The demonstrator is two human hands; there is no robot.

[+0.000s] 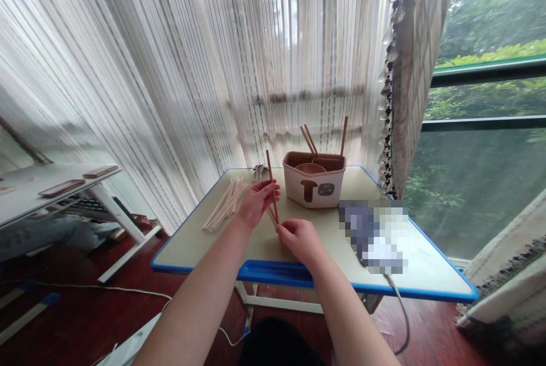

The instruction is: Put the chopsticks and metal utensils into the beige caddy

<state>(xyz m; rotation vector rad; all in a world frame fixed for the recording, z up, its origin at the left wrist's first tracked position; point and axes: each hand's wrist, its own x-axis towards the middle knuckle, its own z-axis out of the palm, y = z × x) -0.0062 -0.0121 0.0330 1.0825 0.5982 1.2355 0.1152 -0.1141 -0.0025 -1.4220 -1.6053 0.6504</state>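
My left hand [259, 201] is closed around brown chopsticks [270, 167], one of them nearly upright, above the middle of the table. At their lower ends, the thumb and fingers of my right hand [298, 235] pinch the tips. Just behind my hands stands a white caddy [290, 187] with a brown rim and divided compartments. Several brown chopsticks [343, 136] lean up out of it, and a round brown piece [310, 168] sits at its front. To the left of my left hand lies a loose pile of pale thin sticks [224, 204].
The table [205, 246] has a blue edge and a blue front recess. Shiny metal utensils [260, 171] lie at its back edge. A pixelated object [369, 235] with a grey cable [403, 315] is at right. Another table [25, 190] stands left; string curtains [170, 70] hang behind.
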